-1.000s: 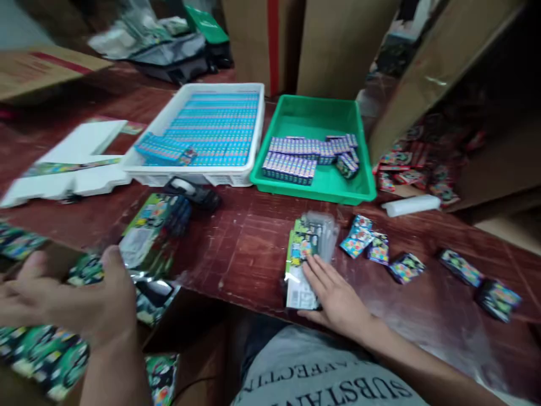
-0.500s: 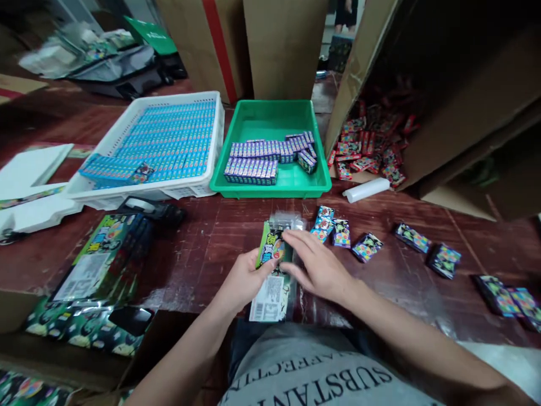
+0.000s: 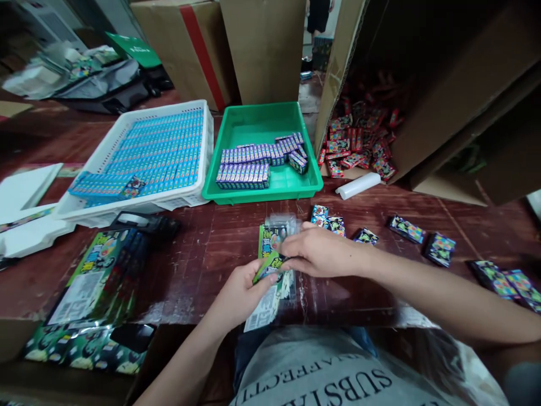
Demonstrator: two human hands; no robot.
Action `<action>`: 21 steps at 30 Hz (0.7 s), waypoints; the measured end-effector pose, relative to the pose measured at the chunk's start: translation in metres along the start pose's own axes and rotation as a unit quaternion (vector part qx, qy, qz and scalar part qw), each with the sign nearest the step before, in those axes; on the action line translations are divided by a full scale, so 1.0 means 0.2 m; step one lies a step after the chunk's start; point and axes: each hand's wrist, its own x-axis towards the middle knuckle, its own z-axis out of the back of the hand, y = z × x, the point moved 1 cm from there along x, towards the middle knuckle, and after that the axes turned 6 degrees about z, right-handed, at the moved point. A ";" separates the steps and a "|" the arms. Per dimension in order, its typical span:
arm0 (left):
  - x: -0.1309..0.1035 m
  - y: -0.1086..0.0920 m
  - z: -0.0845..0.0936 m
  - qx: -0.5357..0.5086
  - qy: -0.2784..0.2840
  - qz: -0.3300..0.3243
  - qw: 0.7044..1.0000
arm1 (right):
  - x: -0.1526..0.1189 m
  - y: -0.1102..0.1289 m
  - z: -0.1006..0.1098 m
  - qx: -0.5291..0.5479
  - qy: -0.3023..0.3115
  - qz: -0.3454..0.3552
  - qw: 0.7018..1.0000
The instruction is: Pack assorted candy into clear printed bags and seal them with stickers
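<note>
My left hand (image 3: 247, 285) pinches the lower left edge of a green and black printed packet (image 3: 270, 265) near the table's front edge. The fingers of my right hand (image 3: 313, 250) are pressed together at the packet's right side, gripping its edge. Under and behind it lies another printed packet (image 3: 265, 239) with a white label part, beside a clear plastic tray (image 3: 283, 220). Just beyond my right hand lie small blue boxes (image 3: 320, 214) and a multicoloured box (image 3: 337, 225).
A white basket (image 3: 207, 141) of blue boxes and a green tray (image 3: 262, 121) with purple boxes stand behind. Right of them, a big carton (image 3: 338, 73) holds red packets (image 3: 359, 135). A tape dispenser (image 3: 163, 225) and printed bags (image 3: 93, 265) lie left; small boxes (image 3: 439, 248) lie right.
The packet in my left hand is now tilted up and bent away from the one beneath. My right hand has closed its fingers on its edge. The whole view has shifted slightly.
</note>
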 end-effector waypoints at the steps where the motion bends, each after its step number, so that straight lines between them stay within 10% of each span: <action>1: -0.01 -0.01 0.00 -0.006 0.036 0.013 0.999 | -0.02 0.00 0.02 0.030 0.019 0.021 0.999; 4: -0.02 -0.02 -0.01 -0.026 0.080 0.046 0.995 | -0.08 -0.01 0.04 0.107 0.016 0.052 0.993; 10: 0.05 0.05 -0.13 -0.161 -0.158 0.018 0.974 | -0.14 0.05 -0.27 0.172 -0.348 -0.211 0.897; 15: 0.10 0.13 -0.29 -0.091 -0.274 -0.002 0.957 | -0.15 0.11 -0.59 0.184 -0.325 -0.345 0.861; 21: 0.11 0.17 -0.36 -0.081 -0.290 -0.055 0.952 | -0.21 0.03 -0.62 0.264 -0.366 -0.285 0.846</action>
